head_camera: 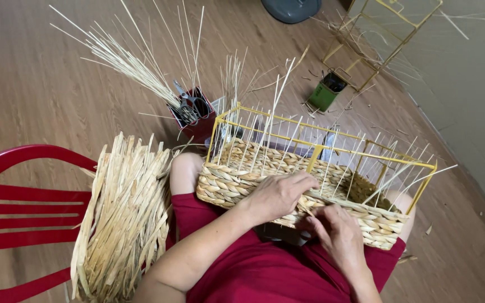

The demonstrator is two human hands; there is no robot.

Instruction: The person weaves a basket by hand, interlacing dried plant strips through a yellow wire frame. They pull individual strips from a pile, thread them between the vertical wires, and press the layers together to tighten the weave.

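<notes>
A half-woven straw basket (237, 182) on a yellow wire frame (315, 150) rests across my lap, with thin pale reeds standing up along its sides. My left hand (279, 195) presses on the near woven wall, fingers curled over the top row. My right hand (338, 234) sits just right of it, pinching a flat straw strand (308, 210) against the weave. Both hands work the same spot on the near side.
A thick bundle of flat dried straw (123, 219) lies over a red plastic chair (23, 207) at my left. A red container (196, 115) with scissors and long reeds stands behind the basket. A green tin (325, 91) and another yellow wire frame (385, 33) sit on the wooden floor.
</notes>
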